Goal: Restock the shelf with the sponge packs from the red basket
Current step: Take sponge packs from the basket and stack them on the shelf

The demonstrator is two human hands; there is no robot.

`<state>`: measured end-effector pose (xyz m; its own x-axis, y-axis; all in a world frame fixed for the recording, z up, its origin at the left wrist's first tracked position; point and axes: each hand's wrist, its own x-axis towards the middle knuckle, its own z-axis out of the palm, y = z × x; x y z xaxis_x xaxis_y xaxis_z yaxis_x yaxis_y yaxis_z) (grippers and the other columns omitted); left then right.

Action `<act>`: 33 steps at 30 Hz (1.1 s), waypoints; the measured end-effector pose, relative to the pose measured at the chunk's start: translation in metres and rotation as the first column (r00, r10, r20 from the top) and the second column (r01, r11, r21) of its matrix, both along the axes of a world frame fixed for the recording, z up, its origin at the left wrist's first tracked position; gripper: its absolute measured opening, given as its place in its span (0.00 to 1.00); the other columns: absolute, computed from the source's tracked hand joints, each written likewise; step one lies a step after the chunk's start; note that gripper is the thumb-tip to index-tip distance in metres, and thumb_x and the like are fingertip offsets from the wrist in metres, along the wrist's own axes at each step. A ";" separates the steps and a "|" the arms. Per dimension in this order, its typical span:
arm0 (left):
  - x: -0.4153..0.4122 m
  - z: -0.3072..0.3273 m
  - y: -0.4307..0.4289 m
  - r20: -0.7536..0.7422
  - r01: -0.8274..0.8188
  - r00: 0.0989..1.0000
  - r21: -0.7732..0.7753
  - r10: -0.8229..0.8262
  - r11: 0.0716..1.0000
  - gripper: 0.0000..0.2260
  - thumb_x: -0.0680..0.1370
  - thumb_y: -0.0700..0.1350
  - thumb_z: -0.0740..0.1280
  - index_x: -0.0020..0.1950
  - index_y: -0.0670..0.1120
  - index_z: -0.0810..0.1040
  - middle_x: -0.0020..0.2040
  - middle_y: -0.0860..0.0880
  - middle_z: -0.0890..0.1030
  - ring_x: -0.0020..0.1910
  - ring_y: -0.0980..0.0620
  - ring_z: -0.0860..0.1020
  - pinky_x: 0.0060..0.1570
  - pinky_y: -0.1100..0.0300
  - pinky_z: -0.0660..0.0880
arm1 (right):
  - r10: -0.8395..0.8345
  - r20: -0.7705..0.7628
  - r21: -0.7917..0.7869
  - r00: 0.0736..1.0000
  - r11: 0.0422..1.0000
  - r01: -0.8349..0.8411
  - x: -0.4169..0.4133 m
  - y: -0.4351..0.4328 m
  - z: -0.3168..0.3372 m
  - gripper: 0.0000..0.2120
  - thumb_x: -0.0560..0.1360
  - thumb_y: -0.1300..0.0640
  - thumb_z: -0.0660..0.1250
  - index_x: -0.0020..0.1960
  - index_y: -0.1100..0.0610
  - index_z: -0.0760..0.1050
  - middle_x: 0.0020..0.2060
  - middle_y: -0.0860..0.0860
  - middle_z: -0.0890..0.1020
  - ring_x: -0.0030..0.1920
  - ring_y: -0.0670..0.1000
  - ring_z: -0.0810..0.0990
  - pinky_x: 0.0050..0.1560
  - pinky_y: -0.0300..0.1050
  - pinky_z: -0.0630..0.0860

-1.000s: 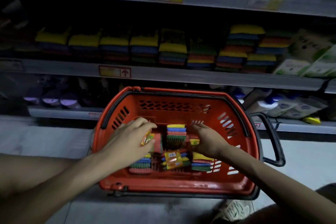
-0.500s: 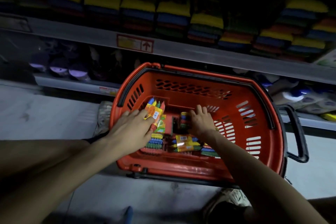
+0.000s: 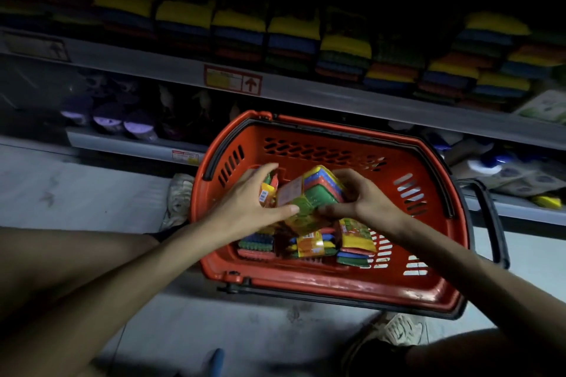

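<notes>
Red basket (image 3: 337,127) rim sits apart from left hand (image 3: 245,208) and right hand (image 3: 367,202), grips curled round sponge packs (image 3: 315,196).

Basket (image 3: 321,138) red; sponge packs (image 3: 318,193) yellow-blue-red-green striped.

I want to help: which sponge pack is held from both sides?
The tilted, green-edged pack: the left grip and right grip both pinch it. Packs below lie flat in the red basket.

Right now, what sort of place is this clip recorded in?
Most likely a dimly lit shop aisle. A metal shelf carries a price label on its front edge, rows of stacked sponge packs sit on it, and a red shopping basket stands on the floor in front.
</notes>
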<state>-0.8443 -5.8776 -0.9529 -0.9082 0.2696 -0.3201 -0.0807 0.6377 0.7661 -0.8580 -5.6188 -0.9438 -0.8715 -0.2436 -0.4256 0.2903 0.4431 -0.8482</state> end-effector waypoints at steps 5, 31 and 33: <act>-0.003 0.006 0.007 0.216 -0.158 0.972 0.334 0.088 0.929 0.37 0.66 0.62 0.81 0.72 0.55 0.74 0.66 0.53 0.80 0.64 0.53 0.80 0.63 0.56 0.76 | 0.001 0.185 -0.338 0.983 0.939 0.063 0.001 -0.011 0.025 0.27 0.71 0.56 0.75 0.69 0.57 0.75 0.61 0.57 0.84 0.60 0.59 0.84 0.59 0.49 0.82; -0.008 -0.002 -0.019 0.559 -0.654 0.725 0.377 0.401 0.656 0.45 0.55 0.75 0.78 0.68 0.58 0.79 0.69 0.54 0.79 0.68 0.49 0.76 0.67 0.39 0.73 | 0.707 0.303 0.745 0.640 0.243 -0.621 -0.009 -0.021 -0.148 0.30 0.75 0.49 0.73 0.72 0.56 0.65 0.65 0.57 0.73 0.63 0.58 0.76 0.59 0.53 0.77; -0.009 0.004 -0.016 0.561 -0.655 0.727 0.396 0.395 0.643 0.44 0.55 0.75 0.78 0.67 0.59 0.79 0.69 0.55 0.79 0.69 0.49 0.76 0.68 0.39 0.73 | 0.645 0.255 0.733 0.720 0.357 -0.579 -0.012 -0.016 -0.138 0.28 0.74 0.47 0.73 0.68 0.58 0.67 0.62 0.58 0.76 0.59 0.61 0.80 0.50 0.48 0.75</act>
<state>-0.8533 -5.8937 -0.9492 -0.7716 0.0245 -0.6356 -0.6332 -0.1246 0.7639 -0.8701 -5.6350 -1.0818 -0.6491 -0.3613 -0.6694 -0.3712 0.9186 -0.1359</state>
